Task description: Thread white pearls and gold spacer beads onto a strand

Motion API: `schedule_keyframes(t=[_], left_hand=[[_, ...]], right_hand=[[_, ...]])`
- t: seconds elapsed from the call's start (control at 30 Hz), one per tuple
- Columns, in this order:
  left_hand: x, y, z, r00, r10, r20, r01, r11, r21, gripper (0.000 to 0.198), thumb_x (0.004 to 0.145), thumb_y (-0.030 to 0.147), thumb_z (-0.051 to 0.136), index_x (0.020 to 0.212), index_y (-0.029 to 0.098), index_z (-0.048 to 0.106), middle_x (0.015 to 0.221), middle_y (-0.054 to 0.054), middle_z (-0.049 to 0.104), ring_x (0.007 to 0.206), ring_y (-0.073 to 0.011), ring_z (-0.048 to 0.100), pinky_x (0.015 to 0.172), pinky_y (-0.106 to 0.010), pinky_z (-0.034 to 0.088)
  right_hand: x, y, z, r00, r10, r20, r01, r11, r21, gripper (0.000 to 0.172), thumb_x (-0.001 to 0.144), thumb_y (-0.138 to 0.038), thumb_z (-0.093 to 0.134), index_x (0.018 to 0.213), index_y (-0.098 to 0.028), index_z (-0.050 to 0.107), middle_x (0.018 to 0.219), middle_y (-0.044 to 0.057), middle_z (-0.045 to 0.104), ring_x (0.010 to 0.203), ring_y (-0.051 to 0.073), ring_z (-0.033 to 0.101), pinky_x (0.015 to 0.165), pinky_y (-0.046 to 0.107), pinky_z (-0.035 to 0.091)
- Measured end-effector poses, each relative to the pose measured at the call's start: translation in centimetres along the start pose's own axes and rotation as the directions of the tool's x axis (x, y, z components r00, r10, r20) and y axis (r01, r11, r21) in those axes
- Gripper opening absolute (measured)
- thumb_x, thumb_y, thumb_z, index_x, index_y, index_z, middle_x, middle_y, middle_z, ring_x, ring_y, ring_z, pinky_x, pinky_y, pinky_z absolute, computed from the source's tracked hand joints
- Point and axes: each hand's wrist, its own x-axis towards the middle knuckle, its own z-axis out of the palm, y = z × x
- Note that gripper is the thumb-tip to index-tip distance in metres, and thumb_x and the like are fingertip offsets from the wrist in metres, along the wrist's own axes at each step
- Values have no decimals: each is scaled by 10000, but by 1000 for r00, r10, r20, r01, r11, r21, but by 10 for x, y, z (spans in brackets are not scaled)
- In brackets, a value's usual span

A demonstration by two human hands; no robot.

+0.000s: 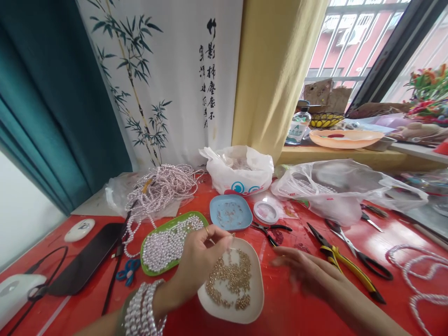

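Red tabletop (290,308) beneath a window serves as the work surface. A white dish (255,294) of small gold beads (233,280) is placed at the near middle of it. The left hand (199,263) is held over the dish's far-left rim, fingers pinched together on a thin item reaching toward the beads; what that item is cannot be told. Several pearl bracelets (143,310) are worn on the left wrist. The right hand (308,270) is laid flat just right of the dish, fingers extended and loosely spread, nothing gripped; it appears slightly blurred.

Touching the dish on its left, a green tray (149,242) filled with pale pearls is seen. Behind the dish, a blue tray (231,212) is set, with a round spool (266,212) and small pliers (271,231) to the dish's far right. Further right of the dish, yellow-handled cutters (346,266) and scissors (357,249) are laid. Pearl strands (161,186) are piled behind the green tray.
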Motion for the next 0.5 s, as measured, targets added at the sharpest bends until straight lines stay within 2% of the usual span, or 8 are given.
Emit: schedule_keyframes(t=[0.03,0.07,0.1,0.17,0.27,0.37,0.43,0.5], left_hand=[[1,-1,0,1000,-23,15,24,1000,-21,143,743,265,559,653,159,595,579,5,612,544,-112,550,548,-215,425],[2,-3,0,998,-47,32,48,998,-39,145,748,276,555,673,158,592,567,7,610,535,-113,551,543,-216,422],[4,-6,0,996,-70,54,73,996,-51,144,752,283,551,694,156,590,558,6,611,533,-116,555,540,-218,421],[8,-11,0,986,-119,120,125,991,-42,143,751,290,548,737,154,590,569,-5,630,544,-129,568,531,-225,416],[15,-13,-4,965,-134,227,106,985,133,163,728,310,569,713,155,619,632,-32,662,588,-157,584,546,-248,411],[21,-4,-9,986,-8,166,-47,944,327,194,728,324,570,632,164,624,684,-34,655,642,-165,571,598,-268,402],[25,8,-8,992,62,112,-94,949,300,192,750,331,548,686,168,626,734,-31,648,652,-151,553,606,-265,399],[31,20,-3,983,25,183,-54,987,154,216,756,358,544,820,172,634,811,-43,651,651,-137,552,582,-252,409]], right_hand=[[0,-6,7,995,29,98,-48,978,201,384,804,-502,468,987,-216,648,935,80,676,576,124,578,510,240,467],[1,-11,12,988,37,149,-87,933,350,323,797,-442,525,999,-221,646,925,64,676,582,100,575,511,205,460],[2,-16,13,986,31,164,-104,882,460,272,782,-391,572,975,-219,658,880,49,680,585,81,572,516,176,456],[5,-27,10,993,29,114,-90,813,576,173,757,-309,625,875,-198,685,777,24,674,595,62,571,538,137,459],[12,-44,-4,999,20,44,-43,792,610,100,732,-257,650,788,-185,689,699,8,653,574,56,565,542,124,471],[22,-57,-12,996,-37,76,-13,827,563,107,751,-255,623,807,-191,688,700,1,641,565,53,550,515,126,457],[30,-63,-10,991,-78,113,14,876,482,147,778,-290,590,821,-190,688,723,5,633,585,53,534,497,125,427],[37,-68,-4,986,-112,125,65,941,332,191,787,-326,571,824,-181,690,722,6,613,591,57,498,487,136,394]])
